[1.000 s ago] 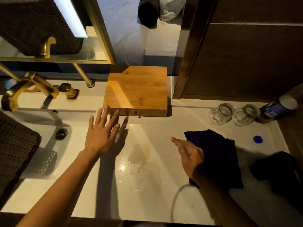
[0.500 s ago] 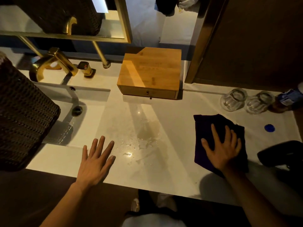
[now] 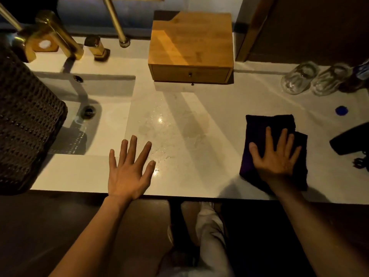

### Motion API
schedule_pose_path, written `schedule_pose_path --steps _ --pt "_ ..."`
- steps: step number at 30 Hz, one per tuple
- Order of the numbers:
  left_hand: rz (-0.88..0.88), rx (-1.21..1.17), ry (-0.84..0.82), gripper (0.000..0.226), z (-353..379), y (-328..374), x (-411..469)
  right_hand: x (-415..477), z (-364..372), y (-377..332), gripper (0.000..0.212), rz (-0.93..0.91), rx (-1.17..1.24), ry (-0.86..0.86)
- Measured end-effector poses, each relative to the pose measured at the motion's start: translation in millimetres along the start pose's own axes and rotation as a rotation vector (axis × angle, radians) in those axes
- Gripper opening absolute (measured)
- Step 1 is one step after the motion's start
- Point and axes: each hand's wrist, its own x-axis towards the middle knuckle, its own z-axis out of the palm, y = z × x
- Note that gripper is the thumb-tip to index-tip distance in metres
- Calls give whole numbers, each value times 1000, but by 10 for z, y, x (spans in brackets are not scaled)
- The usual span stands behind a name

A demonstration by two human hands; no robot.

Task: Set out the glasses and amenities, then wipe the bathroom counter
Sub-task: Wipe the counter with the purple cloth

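Note:
A folded dark purple cloth [image 3: 259, 124] lies on the white counter [image 3: 199, 176] at the right. My right hand [image 3: 275, 156] presses flat on it with the fingers spread. My left hand [image 3: 127, 172] rests open on the counter near the front edge, beside a patch of water drops [image 3: 163, 128]. Two clear glasses [image 3: 299, 78] [image 3: 329, 80] stand side by side at the back right. A wooden drawer box [image 3: 191, 41] sits against the back wall.
The sink basin [image 3: 89, 120] and a gold faucet [image 3: 54, 35] are at the left, with a dark woven basket [image 3: 24, 120] over the basin's left side. A bottle [image 3: 357, 76], a blue cap [image 3: 341, 110] and a black hair dryer [image 3: 351, 140] lie at the far right.
My right hand came down flat onto the cloth. My left hand drew back from the wooden box to the counter's front edge. The view tilted down.

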Motion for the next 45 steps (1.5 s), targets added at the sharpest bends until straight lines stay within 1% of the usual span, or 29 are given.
schedule_pose_path --steps 3,6,10,13,15,18,22,25,30,32,35,38,40,42,45 --pt "12 -8 6 59 -9 1 5 -537 98 -325 77 83 23 64" --pt "12 -17 14 60 -8 -5 5 -809 200 -727 75 184 70 38" --pt "8 -17 10 60 2 -7 18 -872 315 -1150 73 251 104 137" --pt "-6 -32 20 62 2 4 26 -784 323 -1286 74 270 121 129" --pt "-22 -40 34 64 1 6 35 -675 310 -1363 74 250 134 130" --pt "-26 -30 33 65 7 9 48 -435 295 -1491 72 176 131 122" --pt "-31 -34 42 64 28 -3 54 -25 223 -1632 70 -12 48 17" --pt "-35 -30 49 65 32 -4 48 262 147 -1700 68 -220 12 -33" --pt "-27 -33 68 65 32 -19 49 618 54 -1844 66 -661 -72 -98" --pt "-28 -28 69 65 33 -15 43 641 41 -1837 66 -784 -117 -107" --pt "-29 -27 73 65 25 -7 48 543 18 -1677 64 -903 -163 -140" --pt "-30 -23 69 65 25 -9 50 335 -3 -1347 65 -974 -183 -201" --pt "-32 -27 69 65 23 -2 48 211 -7 -1027 66 -965 -190 -221" --pt "-44 -25 66 65 16 2 51 202 -36 -696 66 -895 -180 -221" --pt "-50 -32 66 64 22 6 54 395 -125 -403 71 -679 -139 -223"
